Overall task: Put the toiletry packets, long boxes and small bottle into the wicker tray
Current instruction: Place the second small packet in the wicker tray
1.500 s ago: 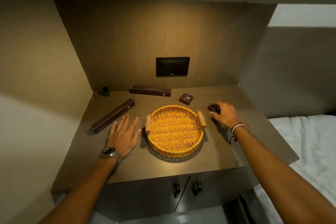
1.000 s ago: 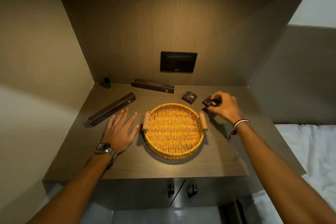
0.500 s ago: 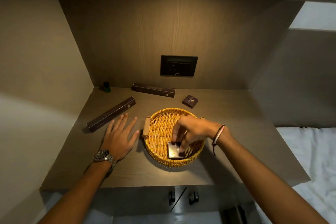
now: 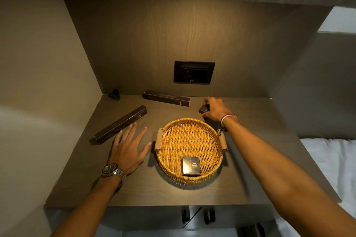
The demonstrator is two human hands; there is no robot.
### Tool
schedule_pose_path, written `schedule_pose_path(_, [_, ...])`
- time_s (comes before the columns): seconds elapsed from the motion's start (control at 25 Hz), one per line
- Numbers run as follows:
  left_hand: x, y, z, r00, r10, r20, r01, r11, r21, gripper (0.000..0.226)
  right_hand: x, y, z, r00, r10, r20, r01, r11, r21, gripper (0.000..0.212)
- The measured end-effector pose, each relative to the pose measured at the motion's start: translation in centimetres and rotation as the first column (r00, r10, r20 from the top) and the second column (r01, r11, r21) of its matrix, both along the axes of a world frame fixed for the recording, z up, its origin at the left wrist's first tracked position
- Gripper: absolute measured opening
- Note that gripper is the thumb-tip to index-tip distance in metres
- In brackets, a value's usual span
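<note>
A round wicker tray (image 4: 189,136) with two wooden handles sits mid-counter. One dark square toiletry packet (image 4: 191,165) lies flat inside it near the front rim. Behind the tray's right side, my right hand (image 4: 215,110) has its fingers closed around a second small dark packet (image 4: 203,109), which is partly hidden by them. My left hand (image 4: 128,148) rests flat on the counter left of the tray, fingers spread, holding nothing. One long dark box (image 4: 121,124) lies diagonally just beyond its fingertips. Another long box (image 4: 166,98) lies along the back wall. A small green bottle (image 4: 116,94) stands in the back left corner.
The wooden counter (image 4: 173,192) is boxed in by a left wall and a back panel with a black socket plate (image 4: 193,72). Cabinet handles (image 4: 209,217) show below the front edge. A white bed (image 4: 331,161) lies to the right.
My right hand let go of the first packet in the tray and moved back and right onto the second packet. The left hand stayed flat on the counter.
</note>
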State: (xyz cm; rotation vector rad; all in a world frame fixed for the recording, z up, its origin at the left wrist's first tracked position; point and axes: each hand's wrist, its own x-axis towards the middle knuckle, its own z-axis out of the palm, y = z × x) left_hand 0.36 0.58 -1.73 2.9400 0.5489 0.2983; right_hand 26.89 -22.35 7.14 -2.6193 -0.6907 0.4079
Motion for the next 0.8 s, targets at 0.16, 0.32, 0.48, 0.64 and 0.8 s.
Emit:
schedule_pose_path(0.16, [0.0, 0.2, 0.1, 1.000, 0.002, -0.001, -0.002, 1.000, 0.001, 0.068, -1.3, -0.3, 2.4, 0.992, 0.098, 0.076, -0.111, 0.974, 0.198, 0.046])
schedule_pose_path(0.32, [0.0, 0.1, 0.0, 1.000, 0.004, 0.000, -0.004, 1.000, -0.009, 0.069, -5.1, -0.4, 5.0, 0.899, 0.436, -0.030, -0.431, 0.896, 0.105, 0.051])
schedule_pose_path(0.48, [-0.1, 0.0, 0.1, 1.000, 0.003, 0.001, -0.003, 1.000, -0.016, 0.069, -9.0, -0.1, 3.6, 0.845, 0.481, -0.232, -0.516, 0.847, -0.125, 0.046])
schedule_pose_path(0.64, [0.0, 0.0, 0.1, 1.000, 0.000, -0.005, 0.000, 1.000, -0.021, 0.069, -9.6, -0.5, 4.0, 0.828, 0.485, -0.281, -0.526, 0.846, -0.088, 0.041])
schedule_pose_path(0.8, [0.0, -0.1, 0.1, 1.000, 0.004, -0.012, -0.004, 1.000, -0.018, 0.068, -8.2, -0.1, 4.8, 0.864, 0.430, -0.264, -0.452, 0.892, -0.027, 0.035])
